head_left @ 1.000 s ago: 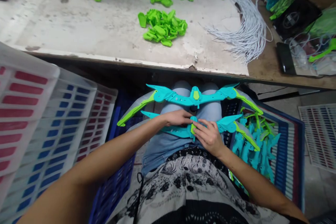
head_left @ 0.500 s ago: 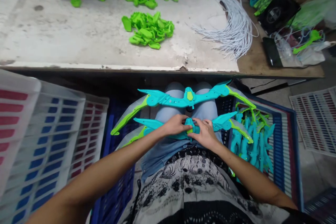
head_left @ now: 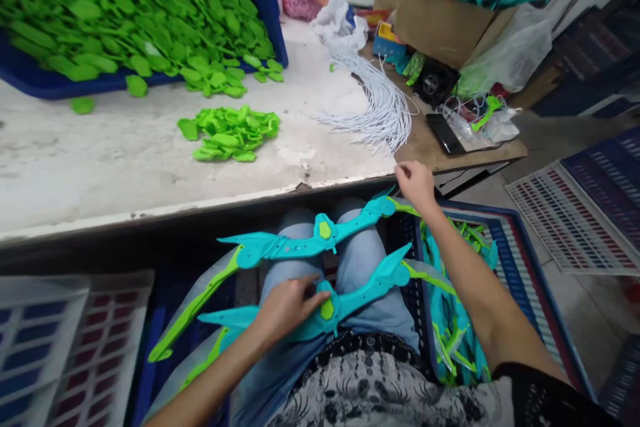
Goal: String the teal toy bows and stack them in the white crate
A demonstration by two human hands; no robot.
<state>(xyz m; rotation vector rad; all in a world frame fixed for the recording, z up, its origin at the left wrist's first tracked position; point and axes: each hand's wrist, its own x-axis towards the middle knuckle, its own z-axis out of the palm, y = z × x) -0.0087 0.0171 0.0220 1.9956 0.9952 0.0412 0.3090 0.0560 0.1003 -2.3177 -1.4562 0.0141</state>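
Two turquoise toy bows with lime-green limb parts lie across my lap. On the nearer toy bow (head_left: 360, 297), my left hand (head_left: 290, 307) grips the body just left of its green centre piece (head_left: 327, 309). The farther toy bow (head_left: 295, 248) rests over my knees, a green piece (head_left: 325, 230) set in its middle. My right hand (head_left: 419, 185) is up at the table's front edge, fingers curled together, close to the loose ends of a bundle of white cords (head_left: 385, 107). Whether anything is between those fingers is hidden.
A small pile of green pieces (head_left: 233, 133) lies on the white table (head_left: 100, 167), before a blue bin (head_left: 281, 33) of more. A phone (head_left: 444, 133) lies at the right. Beside my right leg a crate (head_left: 530, 293) holds more bows. White baskets (head_left: 95, 347) stand left.
My right hand has left the nearer bow's centre and moved up and right to the table edge. My left hand stays on that bow. The view has turned right and up.
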